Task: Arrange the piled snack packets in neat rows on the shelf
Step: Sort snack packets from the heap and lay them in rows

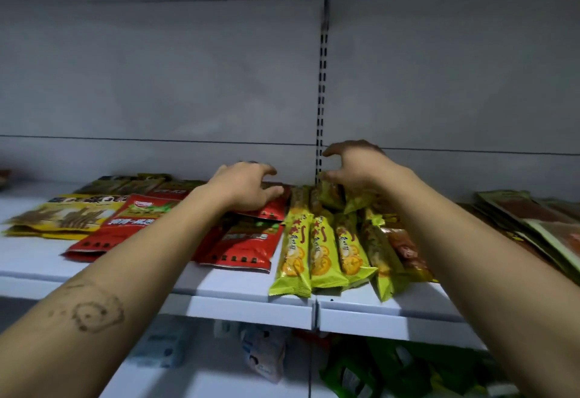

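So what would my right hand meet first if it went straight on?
Probably the piled yellow-green packets just under the curled fingers of the right hand; contact is hard to judge.

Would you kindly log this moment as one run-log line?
left hand: rests on red packet | right hand: spread over piled green-yellow packets | yellow packets in front: side by side on shelf
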Available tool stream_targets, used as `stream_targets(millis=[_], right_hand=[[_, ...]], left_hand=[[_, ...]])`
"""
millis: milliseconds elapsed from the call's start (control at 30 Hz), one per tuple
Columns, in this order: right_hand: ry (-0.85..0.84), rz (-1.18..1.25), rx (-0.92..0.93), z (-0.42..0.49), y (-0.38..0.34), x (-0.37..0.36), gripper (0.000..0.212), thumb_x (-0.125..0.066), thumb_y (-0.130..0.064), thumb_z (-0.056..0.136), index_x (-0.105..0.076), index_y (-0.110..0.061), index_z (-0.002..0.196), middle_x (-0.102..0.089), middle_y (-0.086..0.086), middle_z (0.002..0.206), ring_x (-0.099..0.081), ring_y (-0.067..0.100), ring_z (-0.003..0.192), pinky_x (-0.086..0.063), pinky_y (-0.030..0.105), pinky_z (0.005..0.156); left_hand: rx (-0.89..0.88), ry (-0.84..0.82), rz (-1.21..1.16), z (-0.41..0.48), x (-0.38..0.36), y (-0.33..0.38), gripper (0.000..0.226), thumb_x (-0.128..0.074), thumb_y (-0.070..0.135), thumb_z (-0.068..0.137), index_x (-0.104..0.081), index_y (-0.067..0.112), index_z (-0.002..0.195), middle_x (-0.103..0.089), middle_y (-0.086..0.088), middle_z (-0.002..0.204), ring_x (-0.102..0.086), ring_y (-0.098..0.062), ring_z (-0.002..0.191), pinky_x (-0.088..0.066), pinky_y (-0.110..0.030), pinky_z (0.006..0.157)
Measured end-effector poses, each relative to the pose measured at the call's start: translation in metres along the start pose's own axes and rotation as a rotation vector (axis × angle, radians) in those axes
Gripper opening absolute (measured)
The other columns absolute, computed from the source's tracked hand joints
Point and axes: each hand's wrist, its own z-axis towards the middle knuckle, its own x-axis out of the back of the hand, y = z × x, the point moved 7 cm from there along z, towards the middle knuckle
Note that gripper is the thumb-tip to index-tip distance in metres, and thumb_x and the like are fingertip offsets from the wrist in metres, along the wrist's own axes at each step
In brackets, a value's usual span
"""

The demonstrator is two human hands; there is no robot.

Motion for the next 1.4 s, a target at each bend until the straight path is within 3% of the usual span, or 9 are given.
stream_targets(millis=[233, 533, 800, 1067, 1400], right_hand=[[0.033, 0.083, 0.269, 0.024, -0.169, 0.001, 0.074, -0.064, -0.058, 0.086, -0.038, -0.031, 0.149, -0.044, 0.004, 0.152, -0.04, 0.028, 0.138, -0.038, 0.042, 0.11], [-0.052, 0.203, 0.553, 0.026, -0.418, -0.038, 0.079, -0.063, -0.057, 0.086, -0.032, -0.027, 0.153, -0.037, 0.004, 0.157, -0.033, 0.027, 0.143, -0.033, 0.043, 0.114], [-0.118, 0.214, 0.7, 0.003, -0.603, -0.083, 0.073, -0.061, -0.053, 0.09, -0.032, -0.029, 0.152, -0.038, 0.005, 0.155, -0.036, 0.029, 0.14, -0.035, 0.043, 0.111], [-0.17, 0.212, 0.714, 0.021, -0.712, -0.141, 0.069, -0.058, -0.051, 0.091, -0.033, -0.027, 0.151, -0.043, 0.008, 0.149, -0.041, 0.031, 0.134, -0.038, 0.045, 0.105], [-0.194, 0.316, 0.658, 0.129, -0.812, -0.197, 0.061, -0.06, -0.043, 0.091, -0.042, -0.025, 0.146, -0.044, 0.007, 0.149, -0.041, 0.03, 0.135, -0.037, 0.042, 0.105]], left_hand=[[0.19, 0.104, -0.072, -0.074, 0.04, -0.143, 0.05, -0.053, 0.059, 0.093, -0.057, 0.03, 0.133, -0.065, -0.001, 0.132, -0.055, -0.025, 0.127, -0.043, -0.044, 0.106], [0.45, 0.251, -0.104, -0.221, 0.064, -0.328, 0.05, -0.056, 0.051, 0.094, -0.054, 0.025, 0.137, -0.06, -0.003, 0.136, -0.054, -0.025, 0.125, -0.045, -0.041, 0.103], [0.678, 0.202, -0.095, -0.338, 0.054, -0.461, 0.048, -0.054, 0.051, 0.095, -0.053, 0.028, 0.137, -0.058, 0.001, 0.139, -0.054, -0.022, 0.126, -0.043, -0.043, 0.105], [0.808, 0.162, -0.115, -0.371, 0.025, -0.556, 0.053, -0.055, 0.05, 0.094, -0.051, 0.025, 0.14, -0.057, -0.003, 0.14, -0.052, -0.023, 0.13, -0.043, -0.046, 0.106], [0.841, 0.174, -0.095, -0.315, -0.004, -0.67, 0.05, -0.054, 0.044, 0.096, -0.049, 0.025, 0.141, -0.055, -0.003, 0.143, -0.051, -0.024, 0.128, -0.044, -0.046, 0.106]])
